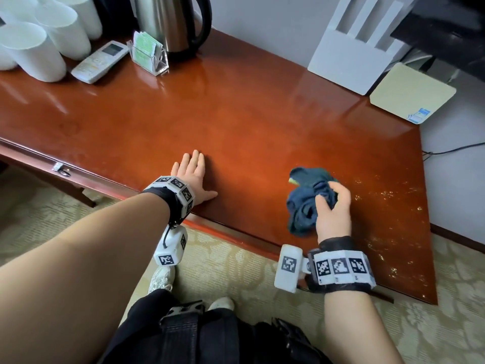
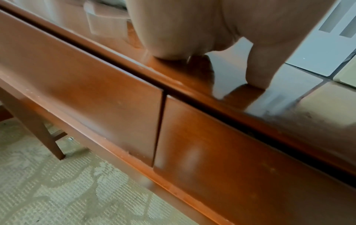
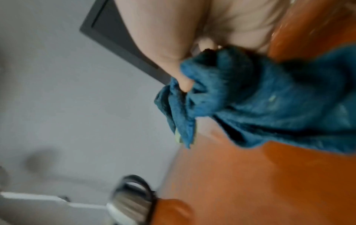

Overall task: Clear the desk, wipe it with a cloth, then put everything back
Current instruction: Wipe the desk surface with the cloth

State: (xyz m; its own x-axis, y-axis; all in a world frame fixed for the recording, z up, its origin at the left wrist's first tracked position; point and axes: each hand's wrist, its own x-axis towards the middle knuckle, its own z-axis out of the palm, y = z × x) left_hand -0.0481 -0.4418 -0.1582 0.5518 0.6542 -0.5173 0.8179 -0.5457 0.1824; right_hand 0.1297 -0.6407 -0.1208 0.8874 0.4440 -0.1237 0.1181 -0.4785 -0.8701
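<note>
A glossy red-brown desk fills the head view. My right hand grips a crumpled dark blue cloth on the desk near its front right; the right wrist view shows the fingers curled into the blue cloth on the desk. My left hand lies flat, fingers straight, on the desk at the front edge. In the left wrist view the palm of that left hand presses on the desk above the drawer fronts.
At the back left stand white cups, a remote, a clear card holder and a steel kettle. A white foam piece and a pale square box sit back right. Worn specks mark the right side.
</note>
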